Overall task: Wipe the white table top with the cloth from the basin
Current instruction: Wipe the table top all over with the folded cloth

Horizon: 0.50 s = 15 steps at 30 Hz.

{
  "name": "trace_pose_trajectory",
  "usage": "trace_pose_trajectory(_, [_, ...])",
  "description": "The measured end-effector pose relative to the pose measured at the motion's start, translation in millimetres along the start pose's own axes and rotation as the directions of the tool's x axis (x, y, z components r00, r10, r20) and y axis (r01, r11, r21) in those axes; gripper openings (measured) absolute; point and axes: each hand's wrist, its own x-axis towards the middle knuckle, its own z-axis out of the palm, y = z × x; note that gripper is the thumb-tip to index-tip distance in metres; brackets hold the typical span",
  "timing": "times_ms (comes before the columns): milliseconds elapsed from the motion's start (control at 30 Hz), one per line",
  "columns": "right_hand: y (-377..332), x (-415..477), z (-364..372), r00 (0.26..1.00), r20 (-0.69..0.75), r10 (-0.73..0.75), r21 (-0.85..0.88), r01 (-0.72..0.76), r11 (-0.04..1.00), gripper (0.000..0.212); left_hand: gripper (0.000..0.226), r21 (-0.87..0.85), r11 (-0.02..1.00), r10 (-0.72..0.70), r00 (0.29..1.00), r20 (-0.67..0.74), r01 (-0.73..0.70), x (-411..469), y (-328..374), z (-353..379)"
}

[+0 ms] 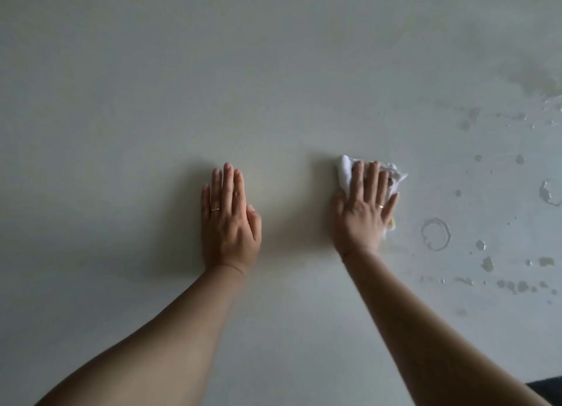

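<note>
Right hand (363, 206) pressed flat on a crumpled white cloth (346, 171), fingers slightly spread over it — not clenched. Cloth lies on the white table (273, 70), right of centre. Left hand (230, 217) flat on bare surface, fingers together. Water drops (435, 234) and streaks cover the table's right side.

table top (273, 70): white | cloth (345, 174), droplets (435, 234) right
</note>
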Motion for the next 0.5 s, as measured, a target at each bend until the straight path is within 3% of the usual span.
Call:
trace_pose_trajectory(67, [-32, -31, 13, 0.998, -0.017, -0.056, 0.022, 0.056, 0.998, 0.064, 0.058, -0.008, 1.0, 0.005, 1.0, 0.0, -0.005, 0, 0, 0])
trace_pose_trajectory(167, [-60, -88, 29, 0.945, 0.023, -0.327, -0.009, 0.327, 0.945, 0.058, 0.059, -0.021, 1.0, -0.015, 1.0, -0.002, 0.015, 1, 0, 0])
trace_pose_trajectory(267, [-33, -82, 27, 0.83, 0.081, -0.551, -0.022, 0.555, 0.832, 0.054, 0.059, -0.03, 1.0, 0.002, 1.0, -0.022, -0.002, 0, -2, 0])
trace_pose_trajectory(300, [-13, -70, 23, 0.818, 0.095, -0.567, -0.048, 0.573, 0.818, 0.054, 0.059, -0.031, 0.999, 0.009, 1.0, -0.027, -0.01, -1, -2, 0])
trace_pose_trajectory(333, [8, -58, 17, 0.842, 0.098, -0.531, -0.084, 0.539, 0.838, 0.056, 0.058, -0.034, 0.999, 0.013, 0.999, -0.03, -0.014, -1, -3, -1])
trace_pose_trajectory(433, [62, -31, -6, 0.966, 0.053, -0.253, -0.106, 0.257, 0.961, 0.06, 0.058, -0.024, 1.0, 0.004, 1.0, -0.021, -0.005, -3, -2, -2])
trace_pose_trajectory(500, [69, -29, -9, 0.989, 0.035, -0.145, -0.052, 0.147, 0.988, 0.058, 0.057, -0.024, 1.0, -0.008, 1.0, -0.007, 0.008, -3, 1, -6])
